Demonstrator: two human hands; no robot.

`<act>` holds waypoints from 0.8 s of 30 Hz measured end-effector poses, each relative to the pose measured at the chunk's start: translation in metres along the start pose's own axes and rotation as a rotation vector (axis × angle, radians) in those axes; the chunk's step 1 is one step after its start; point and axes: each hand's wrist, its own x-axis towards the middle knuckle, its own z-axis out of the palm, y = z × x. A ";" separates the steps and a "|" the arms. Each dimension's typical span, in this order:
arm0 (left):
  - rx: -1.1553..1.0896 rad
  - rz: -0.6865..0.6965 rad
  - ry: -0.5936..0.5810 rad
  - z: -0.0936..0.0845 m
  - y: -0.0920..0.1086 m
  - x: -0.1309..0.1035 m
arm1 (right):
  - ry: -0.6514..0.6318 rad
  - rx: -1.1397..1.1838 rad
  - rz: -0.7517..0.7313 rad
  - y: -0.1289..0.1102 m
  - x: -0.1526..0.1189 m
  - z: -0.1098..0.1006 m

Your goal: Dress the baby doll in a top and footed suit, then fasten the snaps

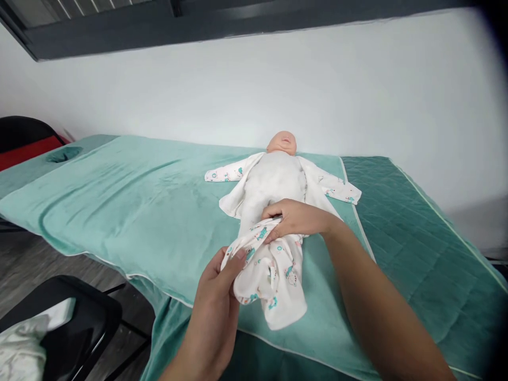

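Observation:
A baby doll point(273, 177) lies on its back on the teal-covered bed, head toward the wall. Its white printed jacket point(337, 189) is spread open, with both sleeves stretched out sideways. Printed baby pants point(283, 286) are around the doll's lower legs, bunched near the top. My left hand point(220, 288) pinches the pants' edge on the left side, thumb on top. Higher up, my right hand point(291, 219) grips the waistband between the doll's legs. The doll's feet are hidden inside or under the cloth.
The bed point(119, 206) wears a teal cover, with a darker quilted part point(420, 238) at right. A black chair point(75, 317) at lower left bears a white object point(59, 313) and crumpled cloth point(24, 352). Behind the bed rises a white wall point(198, 95).

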 end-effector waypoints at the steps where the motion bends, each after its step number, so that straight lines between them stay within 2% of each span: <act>1: -0.021 -0.010 0.021 0.001 -0.002 -0.003 | -0.037 0.003 -0.014 0.000 -0.001 -0.002; 4: -0.089 -0.035 0.085 0.002 -0.009 -0.011 | -0.115 0.006 -0.046 0.001 -0.003 -0.004; 7: -0.132 -0.039 0.170 -0.003 -0.021 -0.016 | -0.107 0.004 -0.038 0.003 -0.002 -0.003; 15: -0.101 -0.061 0.374 -0.040 -0.063 -0.017 | -0.073 -0.177 0.065 0.003 0.005 0.007; 19: 0.062 -0.019 0.387 -0.056 -0.066 -0.006 | -0.057 -0.227 0.083 0.002 0.007 0.011; 24: 0.458 0.050 0.311 -0.069 -0.050 0.008 | -0.041 -0.235 0.086 0.003 0.007 0.012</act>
